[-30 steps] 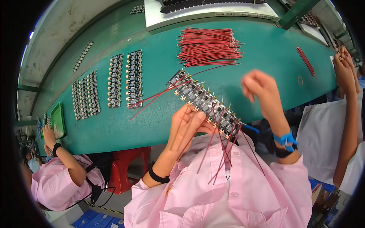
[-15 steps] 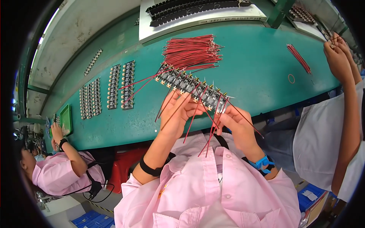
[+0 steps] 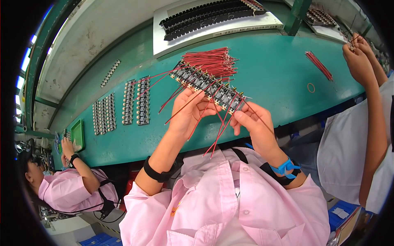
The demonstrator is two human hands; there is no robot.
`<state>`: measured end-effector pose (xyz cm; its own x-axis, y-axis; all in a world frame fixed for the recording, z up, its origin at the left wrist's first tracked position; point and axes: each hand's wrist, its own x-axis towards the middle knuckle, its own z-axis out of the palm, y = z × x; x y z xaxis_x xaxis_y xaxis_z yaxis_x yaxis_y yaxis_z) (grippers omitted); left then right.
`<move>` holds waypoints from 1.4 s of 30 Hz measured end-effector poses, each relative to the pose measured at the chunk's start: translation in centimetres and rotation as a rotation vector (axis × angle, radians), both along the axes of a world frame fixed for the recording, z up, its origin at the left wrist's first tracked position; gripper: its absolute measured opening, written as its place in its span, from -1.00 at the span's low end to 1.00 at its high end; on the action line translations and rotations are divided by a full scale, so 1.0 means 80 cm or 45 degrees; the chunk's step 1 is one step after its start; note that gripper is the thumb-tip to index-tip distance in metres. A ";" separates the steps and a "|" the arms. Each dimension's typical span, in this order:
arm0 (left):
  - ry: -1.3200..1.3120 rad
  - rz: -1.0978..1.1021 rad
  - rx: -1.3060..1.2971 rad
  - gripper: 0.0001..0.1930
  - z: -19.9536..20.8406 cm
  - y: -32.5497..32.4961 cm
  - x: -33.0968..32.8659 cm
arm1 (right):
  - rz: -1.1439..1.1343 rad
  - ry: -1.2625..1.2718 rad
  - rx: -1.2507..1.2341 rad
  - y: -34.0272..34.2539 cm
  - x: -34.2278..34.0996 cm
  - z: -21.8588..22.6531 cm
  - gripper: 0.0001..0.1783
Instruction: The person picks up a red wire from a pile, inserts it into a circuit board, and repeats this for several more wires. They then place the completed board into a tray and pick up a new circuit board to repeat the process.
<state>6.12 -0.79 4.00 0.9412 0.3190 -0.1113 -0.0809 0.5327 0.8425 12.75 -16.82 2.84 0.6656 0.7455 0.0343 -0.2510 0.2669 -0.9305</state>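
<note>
Nearest to us, our pink work-shirt sleeves rise from the lower edge, a black band on the left wrist and a blue strap on the right. Our left hand [image 3: 191, 112] is curled from below around the long strip of small dark circuit boards [image 3: 204, 85], fingers closed on its middle. Our right hand [image 3: 252, 123] pinches at the strip's near right end, thumb and forefinger closed on what seems to be one of the thin red wires [image 3: 223, 125] hanging from the boards, though the exact grip is hard for us to make out. The strip is held in the air above the front edge of the teal workbench [image 3: 271, 78], slanting from upper left to lower right, with red leads trailing down towards our chest.

Just behind the strip, a loose bundle of red wires [image 3: 209, 61] lies on the bench. To our left, rows of small board strips [image 3: 123, 108] sit flat in columns. Farther right lies a smaller bunch of red wires [image 3: 318, 65], with a red rubber band [image 3: 311, 87] near it. At the back stands a white tray of black parts [image 3: 213, 18].

At the left a person in pink [image 3: 72, 186] reaches towards a green tray [image 3: 76, 134]; at the right another person's hands [image 3: 357, 57] are raised over the bench.
</note>
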 end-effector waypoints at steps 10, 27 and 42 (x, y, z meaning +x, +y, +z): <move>-0.006 -0.080 -0.047 -0.89 0.007 0.023 0.022 | -0.015 0.098 0.022 0.021 0.019 0.010 -0.89; 1.387 0.252 2.258 -0.70 0.031 0.418 -0.019 | -0.101 0.075 -0.077 0.067 0.124 0.050 -0.92; 1.208 0.122 2.191 -0.41 -0.018 0.529 -0.002 | -0.213 0.047 -0.172 0.132 0.322 0.032 -0.91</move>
